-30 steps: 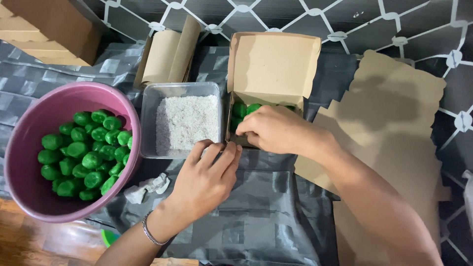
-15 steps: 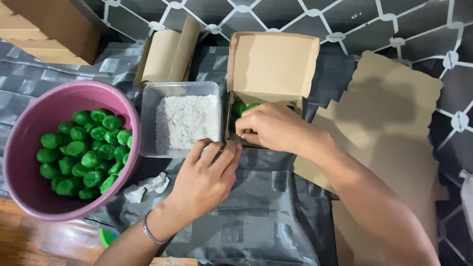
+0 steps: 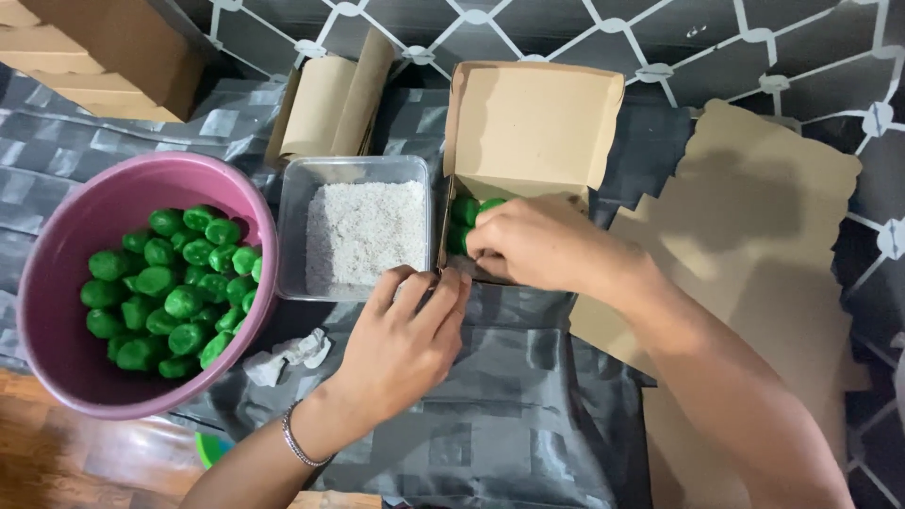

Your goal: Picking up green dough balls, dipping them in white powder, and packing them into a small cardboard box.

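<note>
The right hand (image 3: 533,243) reaches into the open brown cardboard box (image 3: 533,123), fingers curled narrowly on the small round green balls (image 3: 464,211) under its fingertips, while the left hand (image 3: 405,344), loosely spread, steadies the box's near corner.

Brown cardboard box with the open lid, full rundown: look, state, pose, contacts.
The brown cardboard box is small, plain and unprinted, its hinged lid flipped up and back so the pale inside faces the camera, side flaps folded in. It sits on the grey patterned sheet, just right of the clear plastic tray of white grains. A few round green balls show in its left part. The right hand reaches into it and hides the rest; the left hand touches its near left corner.
</note>
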